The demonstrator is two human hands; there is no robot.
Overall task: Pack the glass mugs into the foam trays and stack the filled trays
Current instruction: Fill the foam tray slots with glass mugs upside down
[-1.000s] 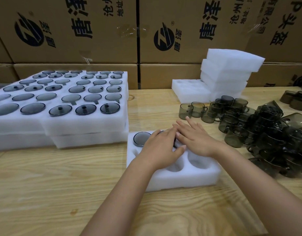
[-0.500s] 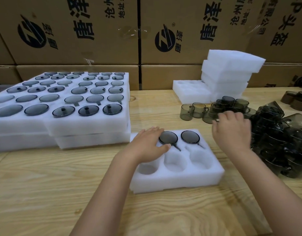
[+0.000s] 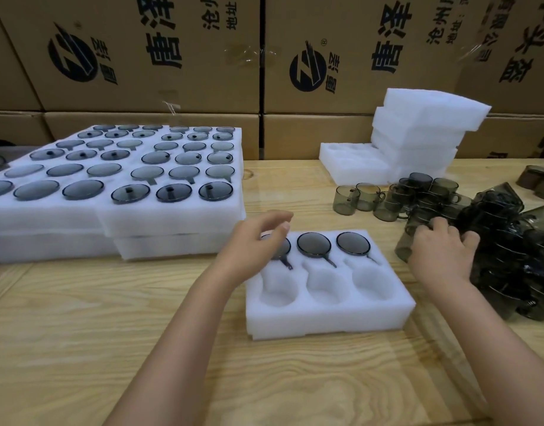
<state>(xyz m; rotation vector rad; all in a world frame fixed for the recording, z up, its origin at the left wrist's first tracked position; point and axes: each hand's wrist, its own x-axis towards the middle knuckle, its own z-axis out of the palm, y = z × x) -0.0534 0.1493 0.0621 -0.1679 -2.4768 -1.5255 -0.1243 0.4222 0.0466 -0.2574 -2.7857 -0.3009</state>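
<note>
Left hand [image 3: 255, 241] hovers relaxed and empty over the foam tray [image 3: 326, 318], with three glass mugs [image 3: 313, 244] seated beneath and right of it. Right hand [image 3: 442, 250] curls onto a mug [image 3: 403, 250] at the heaped pile [image 3: 495, 241]; its grip is unclear. A tug there could snag handles and topple neighbouring mugs.

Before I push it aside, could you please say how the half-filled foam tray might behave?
The foam tray probably slides easily: light foam on a smooth table. Its three mugs sit sunk in pockets, so they likely stay put.
</note>
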